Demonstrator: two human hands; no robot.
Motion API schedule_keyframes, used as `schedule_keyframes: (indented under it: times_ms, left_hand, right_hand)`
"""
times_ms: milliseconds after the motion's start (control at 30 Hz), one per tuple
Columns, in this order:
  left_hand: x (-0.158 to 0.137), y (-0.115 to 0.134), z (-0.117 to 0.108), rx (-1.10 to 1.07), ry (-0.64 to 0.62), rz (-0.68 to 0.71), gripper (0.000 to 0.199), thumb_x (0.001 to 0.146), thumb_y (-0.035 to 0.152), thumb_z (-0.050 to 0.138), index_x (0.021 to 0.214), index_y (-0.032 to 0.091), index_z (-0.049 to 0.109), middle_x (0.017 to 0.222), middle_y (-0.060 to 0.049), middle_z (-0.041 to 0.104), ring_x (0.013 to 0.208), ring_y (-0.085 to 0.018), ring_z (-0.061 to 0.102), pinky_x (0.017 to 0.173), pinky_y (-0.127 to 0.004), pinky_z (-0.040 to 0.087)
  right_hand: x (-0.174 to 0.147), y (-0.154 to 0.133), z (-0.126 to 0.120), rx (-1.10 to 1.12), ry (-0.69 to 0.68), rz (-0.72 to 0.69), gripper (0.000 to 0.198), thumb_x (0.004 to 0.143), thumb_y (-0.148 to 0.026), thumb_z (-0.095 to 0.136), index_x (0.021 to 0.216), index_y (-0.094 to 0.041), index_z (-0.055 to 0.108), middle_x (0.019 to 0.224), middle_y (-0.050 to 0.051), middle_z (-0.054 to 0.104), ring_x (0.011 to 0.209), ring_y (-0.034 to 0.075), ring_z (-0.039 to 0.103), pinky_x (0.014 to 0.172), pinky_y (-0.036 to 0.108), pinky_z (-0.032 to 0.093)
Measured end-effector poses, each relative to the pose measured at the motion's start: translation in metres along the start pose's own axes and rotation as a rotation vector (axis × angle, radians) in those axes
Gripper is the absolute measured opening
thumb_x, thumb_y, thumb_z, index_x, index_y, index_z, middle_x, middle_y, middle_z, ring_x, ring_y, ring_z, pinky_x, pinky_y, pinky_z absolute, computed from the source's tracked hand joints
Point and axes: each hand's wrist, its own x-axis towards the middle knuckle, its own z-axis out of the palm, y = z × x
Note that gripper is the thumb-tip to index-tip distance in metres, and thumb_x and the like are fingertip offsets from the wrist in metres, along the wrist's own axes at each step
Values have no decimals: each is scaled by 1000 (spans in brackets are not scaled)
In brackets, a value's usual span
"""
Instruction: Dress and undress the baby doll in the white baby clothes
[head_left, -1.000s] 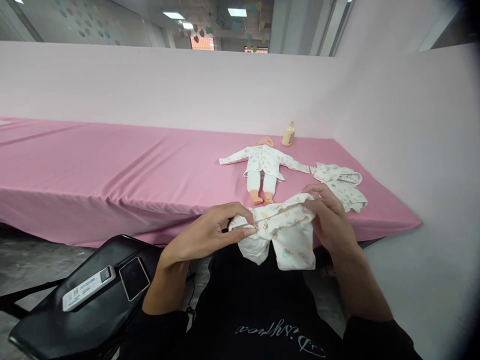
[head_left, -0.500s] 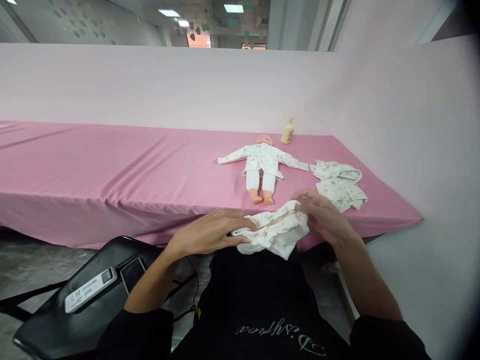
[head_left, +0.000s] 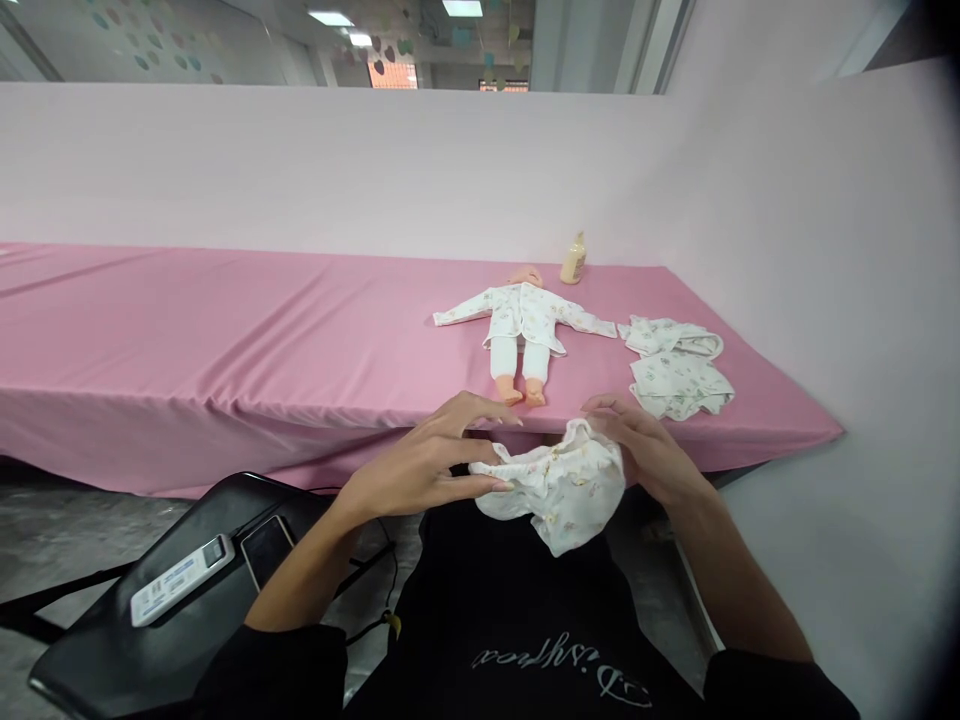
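Note:
In front of my lap, a small white printed baby garment (head_left: pixel 574 492) hangs bunched up between both hands, its exact kind hidden by the folds. My left hand (head_left: pixel 431 462) pinches its left edge between thumb and a finger, the other fingers lifted. On the far right side, my right hand (head_left: pixel 637 445) grips the upper edge, with part of the fingers behind the cloth. Just beyond the hands, a baby doll (head_left: pixel 534 390) lies on its back, feet towards me. It wears a white printed jacket (head_left: pixel 523 312) with the sleeves spread out and white leggings (head_left: pixel 535 362).
A pink-covered table (head_left: pixel 337 330) runs along the wall. More printed baby clothes (head_left: pixel 679 385) lie right of the doll, and a cream pump bottle (head_left: pixel 574 260) stands behind it. A black chair (head_left: pixel 97 655) at lower left bears a white device (head_left: pixel 180 580) and a phone (head_left: pixel 267 552).
The garment has dropped slightly and its opening has folded over towards me. My left fingers have lifted and spread above the pinch.

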Motion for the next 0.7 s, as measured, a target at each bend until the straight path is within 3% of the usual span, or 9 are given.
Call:
schedule_keyframes:
  times_ms: [67, 133, 200, 333, 433, 533, 700]
  left_hand:
    - [2, 1, 3, -78, 5, 32, 16, 91, 37, 68, 97, 27, 79, 129, -9, 66, 121, -27, 56, 105, -42, 45]
    - [4, 2, 5, -146, -9, 30, 14, 88, 36, 70, 94, 27, 79, 117, -9, 72, 113, -27, 62, 104, -44, 47]
    - [5, 3, 7, -182, -48, 9, 13, 86, 36, 72, 91, 27, 80, 101, -9, 76, 105, -28, 65, 100, -44, 49]
    - [4, 4, 8, -152, -74, 45, 11, 84, 36, 74, 83, 27, 79, 80, -5, 73, 96, -25, 67, 94, -39, 51]
    - [2, 3, 6, -117, -80, 80, 10, 86, 35, 73, 84, 27, 78, 83, -5, 72, 102, -25, 65, 95, -36, 48]
    - [0, -1, 3, -116, -115, 15, 11, 85, 37, 74, 85, 27, 78, 86, -6, 70, 107, -26, 59, 100, -37, 43]
    - [-4, -11, 2, -119, -41, -41, 11, 84, 37, 75, 81, 26, 76, 83, -5, 66, 102, -24, 55, 100, -36, 40]
  right_hand:
    - [-8, -2, 5, -195, -7, -182, 23, 94, -42, 62, 111, -27, 69, 114, 5, 68, 101, 21, 65, 82, 33, 55]
    - [-20, -5, 13, -427, -45, -363, 22, 96, -39, 60, 112, -31, 73, 132, 5, 62, 123, 25, 57, 101, 43, 49]
    - [-31, -6, 22, -627, -132, -479, 22, 94, -36, 63, 113, -33, 74, 133, 5, 62, 129, 28, 52, 110, 49, 41]
    - [-38, -2, 32, -771, -387, -417, 27, 89, -39, 71, 115, -31, 72, 104, 5, 68, 106, 25, 57, 95, 42, 48]
    - [-34, -2, 28, -794, -484, -383, 16, 90, -43, 69, 96, -28, 73, 86, 2, 63, 90, 21, 54, 88, 38, 47]
    - [-31, -6, 18, -777, -458, -462, 21, 88, -42, 71, 77, -26, 67, 79, 2, 61, 89, 22, 54, 88, 41, 45]
    - [-33, -12, 2, -754, -370, -551, 20, 88, -36, 71, 73, -26, 65, 91, 4, 72, 110, 29, 59, 97, 49, 43]
